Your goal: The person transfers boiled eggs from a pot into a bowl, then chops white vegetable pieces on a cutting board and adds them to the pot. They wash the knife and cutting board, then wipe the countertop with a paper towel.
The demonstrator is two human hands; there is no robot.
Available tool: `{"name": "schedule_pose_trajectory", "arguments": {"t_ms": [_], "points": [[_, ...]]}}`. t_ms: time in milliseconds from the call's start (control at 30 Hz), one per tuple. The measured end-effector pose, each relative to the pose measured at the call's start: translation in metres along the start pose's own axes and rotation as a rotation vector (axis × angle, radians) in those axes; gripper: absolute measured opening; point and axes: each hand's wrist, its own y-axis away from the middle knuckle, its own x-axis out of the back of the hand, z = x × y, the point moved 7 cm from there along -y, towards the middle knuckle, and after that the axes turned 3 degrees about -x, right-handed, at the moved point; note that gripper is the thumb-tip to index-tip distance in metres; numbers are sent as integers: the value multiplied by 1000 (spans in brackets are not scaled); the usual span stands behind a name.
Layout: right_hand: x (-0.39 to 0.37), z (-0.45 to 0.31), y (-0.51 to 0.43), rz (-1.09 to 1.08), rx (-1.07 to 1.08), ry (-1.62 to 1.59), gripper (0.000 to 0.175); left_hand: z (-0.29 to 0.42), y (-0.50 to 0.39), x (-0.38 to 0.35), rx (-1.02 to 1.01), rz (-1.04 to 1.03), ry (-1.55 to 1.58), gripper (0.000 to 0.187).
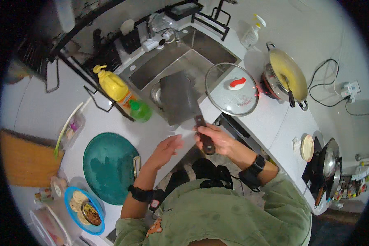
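My right hand (213, 138) grips the dark handle of a cleaver (180, 98), whose broad grey blade reaches over the near edge of the stainless steel sink (200, 57). Slightly blurred, my left hand (169, 149) is held over the counter edge with nothing in it, left of the cleaver handle. Left of that hand lies a round green cutting board (110, 166) with wet patches on its surface. A glass pot lid (230, 92) with a red-topped knob rests on the counter beside the sink's right corner.
A yellow pump bottle (113, 86) and a green bottle (140, 110) stand left of the sink. At right, a pan (287, 70) of yellow food holds a utensil. A blue basin (84, 212) with food sits lower left. A black rack (80, 73) lines the back.
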Motion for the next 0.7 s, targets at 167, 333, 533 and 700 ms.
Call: {"name": "schedule_pose_trajectory", "arguments": {"t_ms": [167,333,533,700], "points": [[-5,0,-12,-79,66,23,25,16,-45,-41,-97,-48,495,53],[6,0,-11,-153,-4,58,36,21,-78,-59,-72,-6,628,37],[75,-62,-1,-77,134,827,48,39,-94,-64,-75,103,594,33],[180,-184,-2,824,623,1676,30,58,-106,-63,-65,190,495,39]]}}
